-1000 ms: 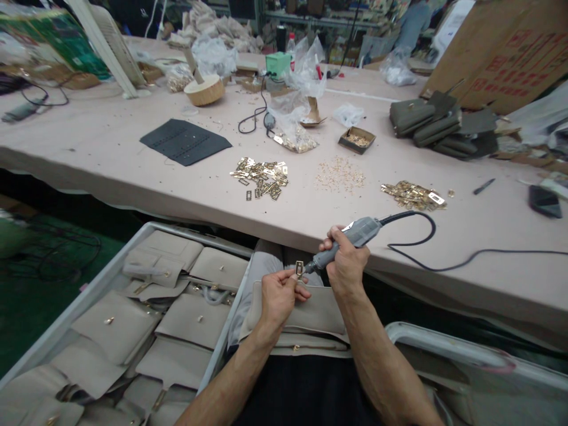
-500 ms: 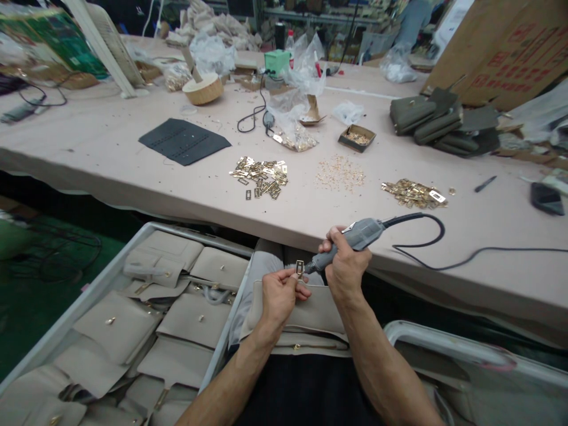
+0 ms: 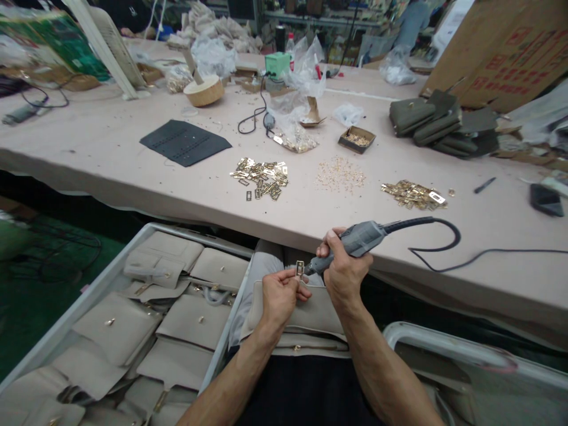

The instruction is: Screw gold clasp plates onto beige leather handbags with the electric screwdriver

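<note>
Screwdriver point(image 3: 361, 238) tip at the buckle point(image 3: 300, 268), axes crossed

Left hand point(image 3: 278, 297) has the buckle pinched between thumb and fingers, just over the beige bag point(image 3: 316, 310). Buckle's long axis runs roughly upright in the head view, poking up past the fingertips. Right hand point(image 3: 348, 272) is wrapped around the screwdriver; its body slopes from the cord end, high on the right, down-left to the tip. So the buckle lies to the right hand's left, straight off the tool's nose.

Left hand is nearer: it's on the buckle. Right hand is near, nose in between. Tip is at the buckle's right side; touching or just beside, can't tell at this size. Can't tell whether the buckle is fixed to the bag either.

My read: tool angle against the buckle is the relation that counts. Cord point(image 3: 450, 228) loops off right, well apart from the left hand.
</note>
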Motion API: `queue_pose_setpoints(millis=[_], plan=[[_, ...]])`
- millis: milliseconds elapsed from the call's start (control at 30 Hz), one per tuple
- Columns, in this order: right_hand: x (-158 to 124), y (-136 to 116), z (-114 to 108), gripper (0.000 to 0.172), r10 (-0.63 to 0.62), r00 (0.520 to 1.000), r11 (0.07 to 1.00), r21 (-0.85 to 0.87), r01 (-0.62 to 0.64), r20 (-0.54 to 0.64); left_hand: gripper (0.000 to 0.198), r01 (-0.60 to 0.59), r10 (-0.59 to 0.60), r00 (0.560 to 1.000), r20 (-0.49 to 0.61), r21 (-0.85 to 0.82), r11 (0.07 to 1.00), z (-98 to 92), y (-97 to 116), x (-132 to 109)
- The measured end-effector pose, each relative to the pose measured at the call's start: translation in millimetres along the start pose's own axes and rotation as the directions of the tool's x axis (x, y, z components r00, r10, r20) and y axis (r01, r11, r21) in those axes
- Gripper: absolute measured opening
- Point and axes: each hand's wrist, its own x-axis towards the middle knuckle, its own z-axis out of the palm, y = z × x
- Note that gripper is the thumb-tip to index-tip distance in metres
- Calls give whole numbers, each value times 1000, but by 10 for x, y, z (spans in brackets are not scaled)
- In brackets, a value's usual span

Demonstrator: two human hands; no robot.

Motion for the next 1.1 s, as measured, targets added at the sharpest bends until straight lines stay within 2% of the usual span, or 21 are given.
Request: queue_pose_setpoints(millis=[700, 833, 933, 1100], plan=[[16, -80, -15, 19, 2, 999, 998, 63, -4, 33, 29, -18, 18, 999, 47, -2, 1000, -15, 15, 5], [-8, -66, -24, 20, -9, 999, 1000, 26, 8, 46, 28, -12, 13, 999, 41, -8, 1000, -17, 13, 6], [-55, -74, -35, 20, -31, 996, 999, -27, 34, 83, 27, -6, 6, 999, 35, -11, 1000, -11, 7, 4], [-153, -171, -22, 20, -30, 974, 997, -66, 46, 224, 25, 0, 1, 1000, 24, -11, 1000, 0, -22, 21]])
